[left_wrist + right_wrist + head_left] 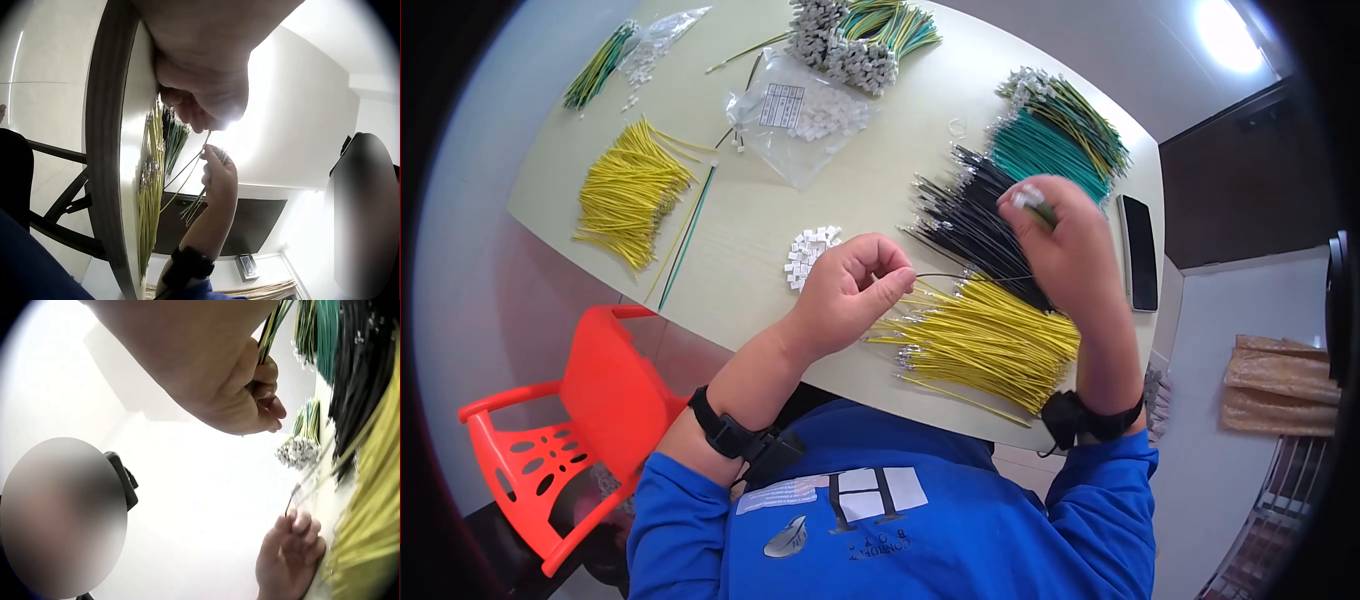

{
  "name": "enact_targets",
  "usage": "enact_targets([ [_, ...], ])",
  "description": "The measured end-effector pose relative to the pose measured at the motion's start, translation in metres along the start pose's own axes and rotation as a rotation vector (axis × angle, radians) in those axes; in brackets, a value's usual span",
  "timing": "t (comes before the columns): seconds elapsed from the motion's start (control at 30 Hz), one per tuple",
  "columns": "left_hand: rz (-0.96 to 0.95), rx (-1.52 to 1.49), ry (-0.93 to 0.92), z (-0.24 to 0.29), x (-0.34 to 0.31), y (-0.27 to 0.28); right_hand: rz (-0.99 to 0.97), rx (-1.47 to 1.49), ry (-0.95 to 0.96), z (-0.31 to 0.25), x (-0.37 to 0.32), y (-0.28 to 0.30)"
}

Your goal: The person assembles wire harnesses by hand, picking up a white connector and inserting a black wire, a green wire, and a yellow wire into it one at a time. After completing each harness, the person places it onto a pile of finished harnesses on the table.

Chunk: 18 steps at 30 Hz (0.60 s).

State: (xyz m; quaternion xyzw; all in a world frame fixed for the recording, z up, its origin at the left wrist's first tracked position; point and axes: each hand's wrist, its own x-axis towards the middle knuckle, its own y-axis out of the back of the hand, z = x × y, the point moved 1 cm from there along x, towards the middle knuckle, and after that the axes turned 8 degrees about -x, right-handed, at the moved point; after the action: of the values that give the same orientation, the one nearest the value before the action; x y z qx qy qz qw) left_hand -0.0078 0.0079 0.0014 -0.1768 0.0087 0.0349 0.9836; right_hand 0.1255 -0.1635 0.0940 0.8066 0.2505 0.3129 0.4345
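Note:
My left hand (900,283) pinches the end of a thin black wire (970,276) just above the pale table (740,280). The wire runs right toward my right hand (1025,205), which is raised over the black wire pile (960,215) and grips a small white connector with a short bundle of wires (1033,200). In the right wrist view the right hand (262,394) curls round green, yellow and black wires (270,331), and the left hand (290,550) shows below. The left wrist view has the left hand (194,106) above the right hand (219,172).
A yellow wire pile (985,345) lies by the near table edge, teal wires (1050,150) lie beyond the black ones. White connectors (808,252), a plastic bag (800,115), another yellow pile (630,190) and a phone (1140,250) also lie on the table. A red chair (590,400) stands left.

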Motion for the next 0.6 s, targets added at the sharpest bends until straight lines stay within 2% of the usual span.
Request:
enact_targets([
  [0.07,0.002,-0.003,0.002,0.0,0.0,0.0,-0.002,-0.124,-0.063,0.018,0.016,0.006],
  [0.13,0.013,-0.01,0.017,0.001,0.0,0.001,0.019,-0.371,-0.17,0.043,0.029,-0.001],
  [0.33,0.013,-0.02,0.039,0.001,0.002,0.002,-0.074,-0.445,-0.242,0.082,0.049,-0.028],
  [0.6,0.005,-0.023,0.06,0.002,0.003,0.002,-0.07,-0.435,-0.253,0.089,0.048,-0.042],
])
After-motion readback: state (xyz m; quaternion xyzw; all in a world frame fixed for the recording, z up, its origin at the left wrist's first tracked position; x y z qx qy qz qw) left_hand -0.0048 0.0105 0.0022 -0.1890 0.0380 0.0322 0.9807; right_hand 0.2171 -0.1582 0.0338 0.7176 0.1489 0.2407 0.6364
